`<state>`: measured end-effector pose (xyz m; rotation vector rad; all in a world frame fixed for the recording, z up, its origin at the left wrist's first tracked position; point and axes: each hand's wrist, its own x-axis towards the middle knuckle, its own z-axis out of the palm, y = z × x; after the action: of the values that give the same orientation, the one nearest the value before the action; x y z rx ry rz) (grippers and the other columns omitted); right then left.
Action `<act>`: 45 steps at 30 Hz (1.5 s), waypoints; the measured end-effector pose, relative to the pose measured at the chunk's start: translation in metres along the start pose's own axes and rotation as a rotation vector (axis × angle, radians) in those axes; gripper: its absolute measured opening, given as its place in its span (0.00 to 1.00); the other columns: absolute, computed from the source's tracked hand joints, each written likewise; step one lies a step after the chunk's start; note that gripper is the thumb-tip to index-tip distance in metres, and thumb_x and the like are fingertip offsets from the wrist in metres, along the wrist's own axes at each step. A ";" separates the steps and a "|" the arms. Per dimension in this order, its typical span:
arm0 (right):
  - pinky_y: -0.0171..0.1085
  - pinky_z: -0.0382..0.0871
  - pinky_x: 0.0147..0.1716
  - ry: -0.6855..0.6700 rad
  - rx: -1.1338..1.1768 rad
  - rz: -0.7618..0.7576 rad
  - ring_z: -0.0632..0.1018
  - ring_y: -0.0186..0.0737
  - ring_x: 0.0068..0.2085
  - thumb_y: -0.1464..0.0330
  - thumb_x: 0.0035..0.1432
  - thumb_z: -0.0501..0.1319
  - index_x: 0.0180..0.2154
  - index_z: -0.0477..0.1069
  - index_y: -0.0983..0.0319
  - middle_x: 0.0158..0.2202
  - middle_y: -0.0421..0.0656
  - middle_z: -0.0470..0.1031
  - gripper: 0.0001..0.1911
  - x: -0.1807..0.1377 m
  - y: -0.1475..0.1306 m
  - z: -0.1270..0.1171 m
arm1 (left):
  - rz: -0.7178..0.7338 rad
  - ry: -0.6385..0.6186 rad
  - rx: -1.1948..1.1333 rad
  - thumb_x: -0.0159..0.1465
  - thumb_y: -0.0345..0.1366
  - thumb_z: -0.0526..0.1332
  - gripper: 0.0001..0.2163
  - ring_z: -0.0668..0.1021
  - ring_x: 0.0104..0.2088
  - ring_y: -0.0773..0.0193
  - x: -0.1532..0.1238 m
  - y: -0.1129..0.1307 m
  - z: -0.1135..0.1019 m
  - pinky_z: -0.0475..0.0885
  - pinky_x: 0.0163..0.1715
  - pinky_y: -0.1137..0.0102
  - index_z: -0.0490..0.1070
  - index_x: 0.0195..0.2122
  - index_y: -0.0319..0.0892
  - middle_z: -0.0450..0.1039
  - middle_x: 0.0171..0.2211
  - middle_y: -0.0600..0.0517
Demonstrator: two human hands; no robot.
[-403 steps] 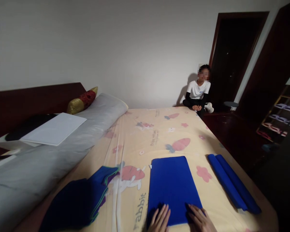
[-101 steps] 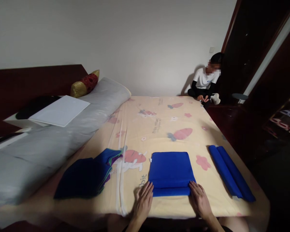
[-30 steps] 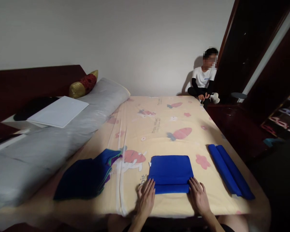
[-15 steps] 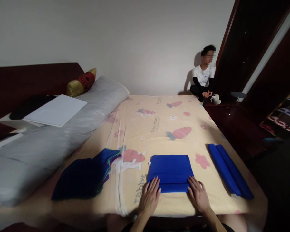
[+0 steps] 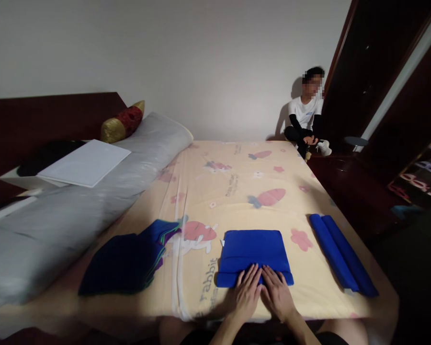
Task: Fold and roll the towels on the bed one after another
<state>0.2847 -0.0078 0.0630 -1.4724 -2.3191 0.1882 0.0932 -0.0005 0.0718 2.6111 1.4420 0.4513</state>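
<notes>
A blue cloth (image 5: 253,244) lies on the bed in front of me, its near edge folded over into a flat band. My left hand (image 5: 248,292) rests on that band just left of its middle, fingers stretched out. Beside it, almost touching, my right hand (image 5: 277,292) lies flat on the same band, fingers extended. Both palms face down. To the right are two rolled blue cloths (image 5: 343,256), side by side. Dark blue cloths (image 5: 124,261) with green and purple edges lie stacked on the left.
The bed (image 5: 233,215) has a yellow sheet with carrot prints. Along its left runs a grey wrapped bundle (image 5: 104,211) bearing a white board (image 5: 86,163) and a red-gold pillow (image 5: 124,122). A person (image 5: 307,115) sits at the far right corner. Shoes (image 5: 425,172) stand at the right.
Both hands have moved inward from the left and right ends of the folded band to its middle. The band's two ends are now uncovered.
</notes>
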 end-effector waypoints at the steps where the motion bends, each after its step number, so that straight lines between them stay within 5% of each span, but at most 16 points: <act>1: 0.48 0.58 0.59 0.017 -0.015 0.037 0.66 0.46 0.63 0.59 0.69 0.47 0.63 0.60 0.59 0.63 0.47 0.64 0.25 0.000 0.005 0.000 | -0.021 -0.004 0.017 0.71 0.36 0.46 0.25 0.61 0.65 0.62 0.000 -0.004 -0.001 0.61 0.62 0.60 0.43 0.69 0.51 0.55 0.67 0.51; 9: 0.52 0.60 0.56 0.209 -0.160 0.240 0.66 0.50 0.63 0.56 0.68 0.48 0.62 0.62 0.58 0.62 0.48 0.66 0.25 -0.032 0.069 -0.001 | -0.307 0.130 0.190 0.70 0.41 0.49 0.23 0.65 0.64 0.56 -0.034 -0.066 -0.011 0.55 0.63 0.53 0.55 0.66 0.48 0.59 0.65 0.48; 12: 0.51 0.60 0.57 0.231 -0.144 0.219 0.65 0.49 0.63 0.61 0.69 0.46 0.63 0.60 0.57 0.64 0.47 0.62 0.24 -0.031 0.052 0.002 | -0.310 0.174 0.185 0.69 0.34 0.47 0.23 0.64 0.64 0.55 -0.030 -0.051 -0.004 0.54 0.64 0.52 0.56 0.66 0.46 0.60 0.65 0.48; 15: 0.46 0.60 0.59 0.108 -0.040 0.070 0.63 0.45 0.65 0.65 0.69 0.46 0.64 0.58 0.55 0.65 0.44 0.61 0.24 -0.015 0.016 0.004 | -0.165 0.125 0.082 0.66 0.24 0.43 0.28 0.62 0.65 0.61 -0.012 -0.019 0.008 0.58 0.63 0.57 0.51 0.68 0.46 0.58 0.66 0.50; 19: 0.46 0.59 0.60 -0.047 0.032 -0.021 0.63 0.44 0.64 0.63 0.68 0.47 0.65 0.56 0.57 0.65 0.45 0.61 0.26 0.011 -0.010 0.008 | -0.049 0.041 -0.025 0.69 0.29 0.44 0.26 0.63 0.65 0.63 0.009 0.005 0.017 0.62 0.61 0.61 0.46 0.69 0.47 0.59 0.65 0.50; 24: 0.52 0.56 0.60 0.053 -0.066 0.176 0.65 0.48 0.64 0.59 0.69 0.46 0.62 0.62 0.59 0.63 0.47 0.64 0.25 0.009 0.029 0.008 | -0.255 0.040 0.077 0.71 0.41 0.46 0.24 0.61 0.65 0.58 -0.001 -0.034 0.002 0.59 0.61 0.55 0.49 0.68 0.49 0.56 0.66 0.49; 29: 0.55 0.57 0.57 0.181 -0.147 0.311 0.63 0.51 0.64 0.55 0.69 0.44 0.64 0.59 0.60 0.63 0.50 0.63 0.28 -0.016 0.069 0.007 | -0.372 0.150 0.200 0.70 0.42 0.48 0.23 0.63 0.65 0.56 -0.023 -0.068 -0.009 0.53 0.63 0.53 0.55 0.66 0.49 0.60 0.65 0.49; 34: 0.52 0.57 0.56 0.263 -0.147 0.283 0.64 0.50 0.64 0.60 0.69 0.45 0.64 0.58 0.57 0.64 0.49 0.62 0.25 -0.031 0.065 0.000 | -0.329 0.246 0.236 0.69 0.37 0.48 0.22 0.65 0.63 0.56 -0.036 -0.063 -0.013 0.55 0.61 0.55 0.60 0.64 0.48 0.62 0.64 0.48; 40: 0.45 0.57 0.55 0.110 -0.077 0.058 0.66 0.45 0.63 0.73 0.60 0.50 0.62 0.60 0.57 0.64 0.46 0.62 0.29 -0.057 0.056 0.001 | -0.220 0.189 0.217 0.63 0.29 0.50 0.23 0.71 0.58 0.57 -0.067 -0.066 -0.005 0.60 0.57 0.61 0.67 0.59 0.47 0.71 0.58 0.51; 45: 0.43 0.58 0.52 0.136 -0.072 0.114 0.67 0.45 0.61 0.76 0.55 0.50 0.61 0.61 0.58 0.62 0.45 0.66 0.31 -0.053 0.052 0.010 | -0.253 0.180 0.215 0.61 0.26 0.50 0.25 0.71 0.58 0.58 -0.066 -0.070 0.004 0.60 0.56 0.62 0.67 0.60 0.48 0.71 0.58 0.52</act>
<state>0.3445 -0.0317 0.0247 -1.6018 -2.1569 0.0344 0.0057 -0.0183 0.0376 2.5459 1.9494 0.5386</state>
